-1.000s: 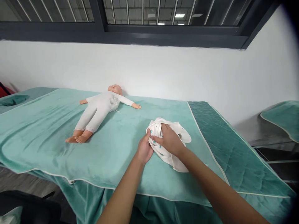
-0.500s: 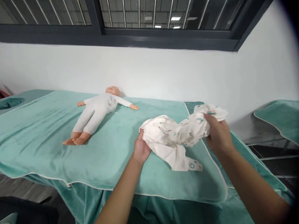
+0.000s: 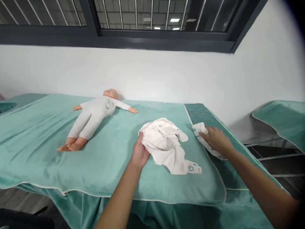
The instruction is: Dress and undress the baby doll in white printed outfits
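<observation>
My left hand (image 3: 140,153) is closed on the edge of a white baby garment (image 3: 165,144), thumb on top near a small label. The garment lies crumpled on the green blanket, with a patterned cuff (image 3: 194,167) toward the front right. My right hand (image 3: 218,140) is closed on a second, smaller white baby garment (image 3: 200,128) with a printed pattern, over the darker green strip at the right. The hand hides part of this piece, and its kind is unclear. Left of both hands, a baby doll (image 3: 96,111) in a white suit lies on its back.
The green blanket (image 3: 107,171) covers the bed, its pale-piped edge hanging at the front. A white wall (image 3: 152,76) and a dark window frame (image 3: 152,43) with bars rise behind. To the right stands another green-covered surface (image 3: 283,117) with metal rails below.
The patterned garment has come apart from the white one and moved down to the right in my right hand. My left hand keeps its hold on the white garment. The view shifts slightly right.
</observation>
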Demonstrator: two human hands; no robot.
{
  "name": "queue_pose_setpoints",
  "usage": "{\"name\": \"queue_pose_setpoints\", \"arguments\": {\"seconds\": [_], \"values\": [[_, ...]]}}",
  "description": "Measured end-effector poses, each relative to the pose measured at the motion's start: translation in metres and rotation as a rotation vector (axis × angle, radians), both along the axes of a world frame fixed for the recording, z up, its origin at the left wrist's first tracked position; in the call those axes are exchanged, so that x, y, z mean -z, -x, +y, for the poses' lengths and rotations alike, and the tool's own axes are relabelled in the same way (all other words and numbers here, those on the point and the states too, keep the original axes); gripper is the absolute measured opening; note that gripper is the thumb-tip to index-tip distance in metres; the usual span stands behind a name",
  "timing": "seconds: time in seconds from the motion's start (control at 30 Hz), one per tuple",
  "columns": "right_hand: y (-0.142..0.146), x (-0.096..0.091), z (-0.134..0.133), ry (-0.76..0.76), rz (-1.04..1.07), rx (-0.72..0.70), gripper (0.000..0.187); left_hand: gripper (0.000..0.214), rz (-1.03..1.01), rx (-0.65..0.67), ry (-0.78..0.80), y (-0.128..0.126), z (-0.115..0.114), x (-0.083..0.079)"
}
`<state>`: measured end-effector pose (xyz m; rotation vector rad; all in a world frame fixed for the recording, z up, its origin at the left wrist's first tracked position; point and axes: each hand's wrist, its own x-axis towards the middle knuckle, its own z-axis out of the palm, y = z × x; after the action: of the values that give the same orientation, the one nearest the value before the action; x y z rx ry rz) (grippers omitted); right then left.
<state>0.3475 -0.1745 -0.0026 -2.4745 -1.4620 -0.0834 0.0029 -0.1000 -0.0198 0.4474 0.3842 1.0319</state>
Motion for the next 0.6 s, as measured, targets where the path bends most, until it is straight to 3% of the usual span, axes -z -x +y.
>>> {"name": "queue_pose_setpoints", "arguments": {"seconds": [0.07,0.13,0.6], "values": [[0.003,0.025,0.003,0.026,0.026,0.029,0.055,0.056,0.005,0.002,-0.003,0.0,0.001,0.002],[0.004,0.036,0.003,0.027,0.047,0.041,0.058,0.055,0.012,0.001,-0.001,-0.001,0.002,0.004],[0.002,0.034,0.001,0.022,0.046,0.039,0.059,0.055,0.025,-0.014,0.01,-0.002,0.001,0.001]]}}
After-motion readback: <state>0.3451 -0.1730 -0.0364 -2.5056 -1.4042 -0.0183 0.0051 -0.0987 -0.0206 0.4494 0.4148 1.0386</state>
